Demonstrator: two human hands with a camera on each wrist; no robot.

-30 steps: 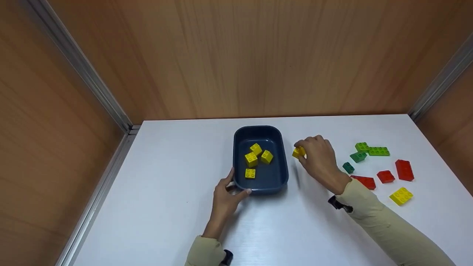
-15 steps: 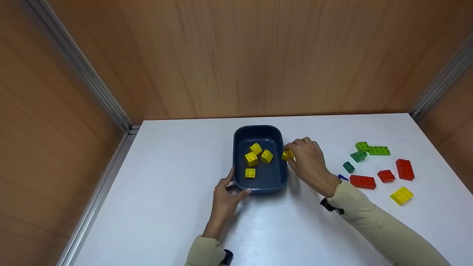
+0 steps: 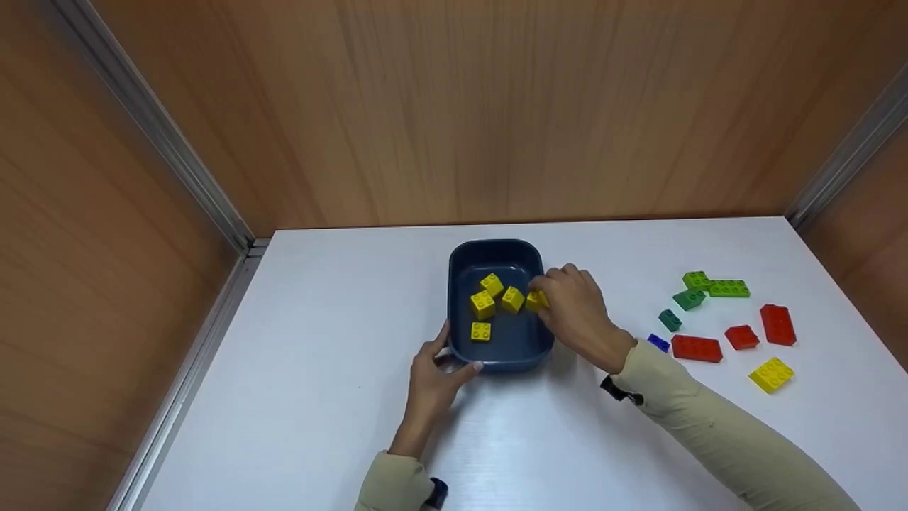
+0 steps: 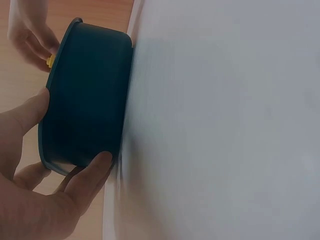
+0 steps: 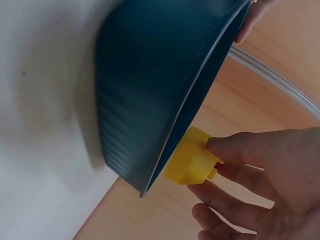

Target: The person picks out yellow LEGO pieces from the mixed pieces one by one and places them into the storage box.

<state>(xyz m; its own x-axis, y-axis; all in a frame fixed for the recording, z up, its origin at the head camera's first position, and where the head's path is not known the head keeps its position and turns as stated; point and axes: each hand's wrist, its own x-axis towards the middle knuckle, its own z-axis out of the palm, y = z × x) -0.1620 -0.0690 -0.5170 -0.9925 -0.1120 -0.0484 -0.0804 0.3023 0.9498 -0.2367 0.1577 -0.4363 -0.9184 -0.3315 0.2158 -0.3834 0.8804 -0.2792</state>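
Observation:
A dark blue plastic tub stands on the white table with several yellow toy bricks in it. My left hand holds the tub's near left corner, thumb at the front rim and fingers along the side. In the left wrist view, those fingertips touch the tub's outer wall. My right hand pinches one more yellow brick between thumb and fingers. That brick is at the tub's right rim, just over the inside edge.
To the right lie several green bricks, red bricks, a small blue brick and a larger yellow brick. A wooden panel rises behind the table, with more panels at both sides.
My right hand has moved left with the yellow brick, from beside the tub to over its right rim. The blue brick has come into sight. My left hand has stayed put.

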